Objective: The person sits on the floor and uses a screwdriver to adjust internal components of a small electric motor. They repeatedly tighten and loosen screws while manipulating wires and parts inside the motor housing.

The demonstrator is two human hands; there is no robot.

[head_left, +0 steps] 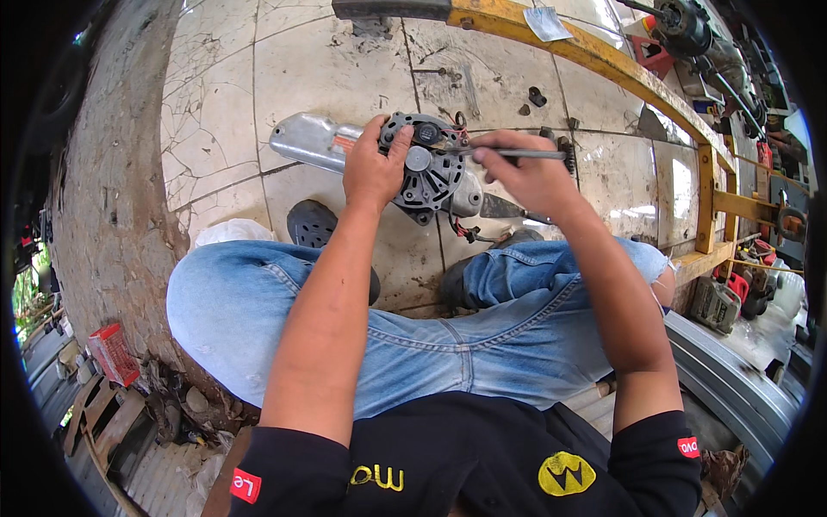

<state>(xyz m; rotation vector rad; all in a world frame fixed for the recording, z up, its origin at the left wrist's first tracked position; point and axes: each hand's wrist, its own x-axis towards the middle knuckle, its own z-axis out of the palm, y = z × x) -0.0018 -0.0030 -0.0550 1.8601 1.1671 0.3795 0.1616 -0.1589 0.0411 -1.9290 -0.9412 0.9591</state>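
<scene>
My left hand (372, 164) grips the left side of a round grey metal housing (435, 185), slotted like an alternator, with a dark connector (428, 133) near its top and wires at its right and lower edges. A long silvery metal plate (297, 138) lies to the left, partly behind that hand. My right hand (521, 172) is closed on a slim grey metal tool (538, 153), held level across the housing's upper right; where its left end meets the housing is too small to tell. A rounded metal piece (468, 198) shows beneath the housing's right side.
A yellow steel frame (594, 60) runs along the top and right. Black and grey mechanical parts (685, 26), jugs (715, 303) and tools crowd the right edge. My crossed legs (250, 310) surround the near tiled floor (215, 103). A red carton (113, 353) sits at lower left.
</scene>
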